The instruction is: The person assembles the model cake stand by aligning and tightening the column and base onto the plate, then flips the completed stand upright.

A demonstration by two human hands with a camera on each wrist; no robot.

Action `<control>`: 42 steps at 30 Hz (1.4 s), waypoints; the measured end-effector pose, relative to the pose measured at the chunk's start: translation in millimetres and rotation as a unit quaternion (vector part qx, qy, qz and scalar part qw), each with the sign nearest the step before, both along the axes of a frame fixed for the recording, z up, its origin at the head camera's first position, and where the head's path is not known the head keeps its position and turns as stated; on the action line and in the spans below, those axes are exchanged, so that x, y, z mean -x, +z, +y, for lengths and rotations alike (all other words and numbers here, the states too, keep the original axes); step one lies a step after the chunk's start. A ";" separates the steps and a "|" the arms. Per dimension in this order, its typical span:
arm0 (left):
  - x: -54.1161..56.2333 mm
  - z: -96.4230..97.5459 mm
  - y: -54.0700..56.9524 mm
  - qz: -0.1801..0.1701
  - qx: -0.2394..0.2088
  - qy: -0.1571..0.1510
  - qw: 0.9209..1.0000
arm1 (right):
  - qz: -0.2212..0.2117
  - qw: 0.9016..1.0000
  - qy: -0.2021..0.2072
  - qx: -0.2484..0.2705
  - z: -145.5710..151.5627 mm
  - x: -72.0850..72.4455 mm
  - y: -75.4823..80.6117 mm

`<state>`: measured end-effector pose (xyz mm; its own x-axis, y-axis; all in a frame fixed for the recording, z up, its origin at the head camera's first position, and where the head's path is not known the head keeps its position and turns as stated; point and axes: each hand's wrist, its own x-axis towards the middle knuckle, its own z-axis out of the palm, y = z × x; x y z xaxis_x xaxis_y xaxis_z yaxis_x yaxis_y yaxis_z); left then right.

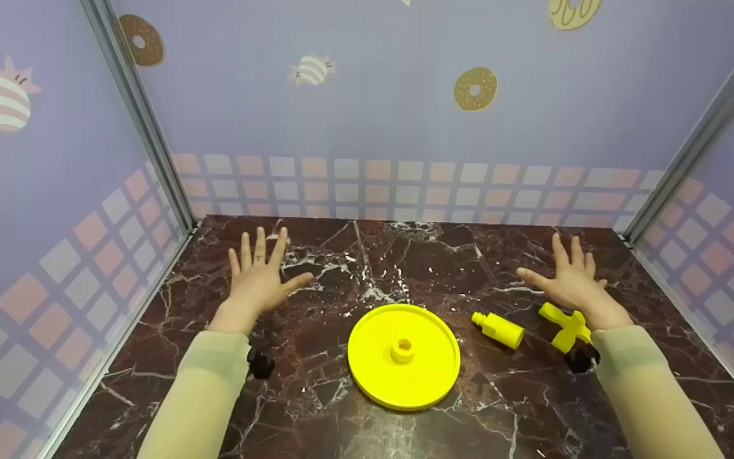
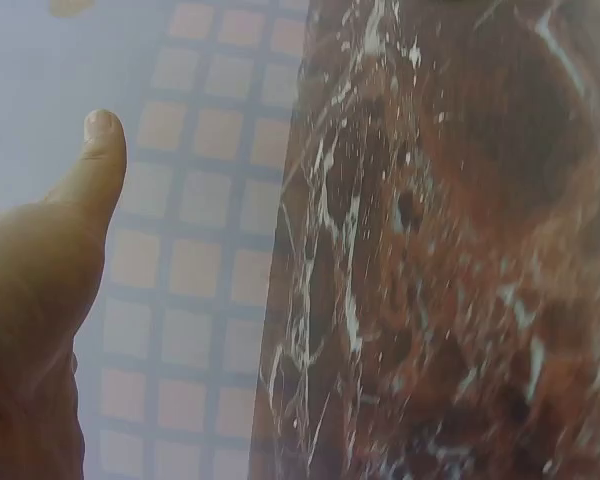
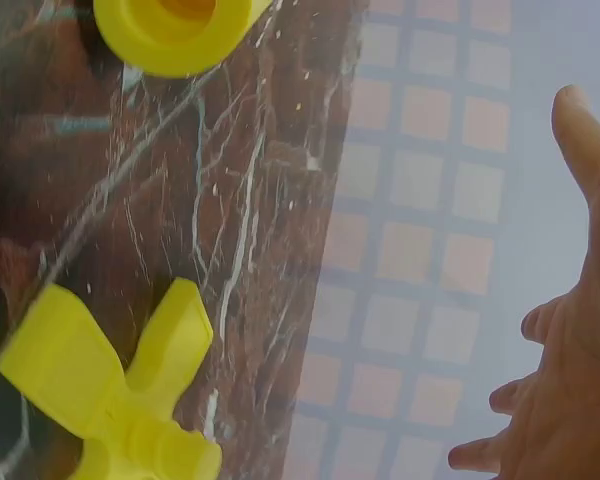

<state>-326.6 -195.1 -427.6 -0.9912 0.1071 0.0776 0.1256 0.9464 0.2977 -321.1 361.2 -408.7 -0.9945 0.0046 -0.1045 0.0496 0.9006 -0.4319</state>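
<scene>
A round yellow disc (image 1: 373,376) with a raised rim and a hollow hub lies in the middle of the tabletop. To its right is a yellow cylinder (image 1: 507,331) with a narrower stepped end; its hollow wide end shows at the top of the right wrist view. Farther right sits a yellow cross-shaped piece (image 1: 568,328), partly hidden by the right wrist. My left hand (image 1: 257,284) is spread with straight fingers, left of the disc, holding nothing. Fingers apart, my right hand (image 1: 574,284) hovers just beyond the cross-shaped piece and holds nothing.
The dark red marbled tabletop (image 1: 316,408) is closed in by lilac panels (image 1: 392,115) at the back and both sides. Metal posts (image 1: 150,121) stand at the two back corners. Each wrist carries a small black device (image 1: 260,363).
</scene>
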 end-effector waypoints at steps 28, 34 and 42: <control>-43.6 61.6 -61.1 -0.047 -0.155 -0.119 0.980 | 0.044 0.974 0.079 0.207 -19.4 -41.8 -69.9; -49.4 69.2 -70.2 -0.073 -0.163 -0.152 0.972 | 0.029 0.973 0.108 0.200 -17.6 -43.2 -80.7; -55.7 77.9 -78.6 -0.103 -0.138 -0.195 0.966 | 0.024 0.973 0.131 0.190 -17.8 -45.6 -84.5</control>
